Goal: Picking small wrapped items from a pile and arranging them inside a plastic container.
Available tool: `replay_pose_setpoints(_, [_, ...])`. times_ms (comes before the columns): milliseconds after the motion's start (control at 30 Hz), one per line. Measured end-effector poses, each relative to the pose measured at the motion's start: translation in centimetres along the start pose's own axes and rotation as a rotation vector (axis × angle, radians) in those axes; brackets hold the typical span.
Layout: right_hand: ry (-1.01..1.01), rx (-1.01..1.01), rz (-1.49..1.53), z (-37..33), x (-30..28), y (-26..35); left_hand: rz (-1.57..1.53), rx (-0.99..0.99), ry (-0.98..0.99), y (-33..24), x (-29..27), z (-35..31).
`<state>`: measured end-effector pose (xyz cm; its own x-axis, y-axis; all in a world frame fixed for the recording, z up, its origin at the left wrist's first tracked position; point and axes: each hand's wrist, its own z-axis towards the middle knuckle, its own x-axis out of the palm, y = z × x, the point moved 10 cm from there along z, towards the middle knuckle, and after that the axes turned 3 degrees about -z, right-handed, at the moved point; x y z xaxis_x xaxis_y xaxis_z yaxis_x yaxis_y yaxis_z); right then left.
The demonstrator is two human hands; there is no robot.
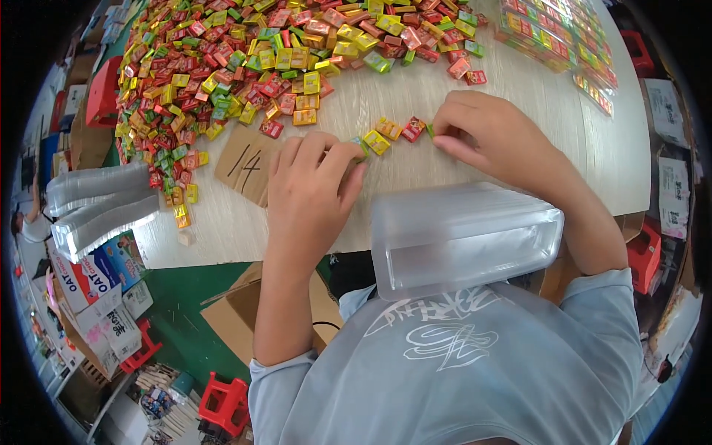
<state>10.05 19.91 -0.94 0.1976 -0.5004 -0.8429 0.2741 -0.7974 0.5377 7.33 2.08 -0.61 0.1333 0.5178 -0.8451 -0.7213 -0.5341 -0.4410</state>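
A short, slightly crooked row of small boxes point(388, 128) lies on the pale surface point(608, 163), between the two hands. From the left it runs through a green box point(361, 146), two yellow ones and a red box point(413, 129) to another green box point(430, 130) at the right.

The left hand point(308, 178) is at the row's left end, its fingers loosely bent and the thumb apart from the forefinger; the fingertips are at the first green box, but whether they grip it I cannot tell. The right hand point(489, 133) is at the opposite end, fingers curled toward the thumb and partly covering the last green box, so its hold cannot be told either. The yellow and red boxes in the middle lie free of both hands.

Beyond the row spreads a large heap of similar boxes point(245, 67), red, yellow and green, reaching down to the left of the left hand. A marked piece of cardboard point(241, 167) lies just beside the left hand. Nearer the body, below the row, a clear plastic tray point(475, 204) rests tilted against the shirt point(445, 386). Clear packs of boxes point(538, 33) stand beyond the right hand, and stacked clear trays point(104, 193) sit at the surface's left edge.
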Motion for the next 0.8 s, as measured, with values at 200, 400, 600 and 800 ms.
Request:
replay_pose_setpoints(200, [-0.073,0.009,-0.105,1.1,0.0,0.4,-0.075,0.007,-0.03,-0.1,0.3,0.3])
replay_pose_setpoints(400, [-0.186,-0.092,-0.007,1.7,0.2,0.5,-0.107,0.031,-0.031,-0.2,0.7,0.5])
replay_pose_setpoints(600, [-0.071,-0.211,0.024,2.8,0.7,0.9,-0.062,0.002,-0.042,-0.4,0.5,0.8])
replay_pose_setpoints(800, [-0.061,-0.139,-0.019,2.2,-0.6,-0.6,-0.019,-0.065,0.074,-1.0,1.5,2.9])
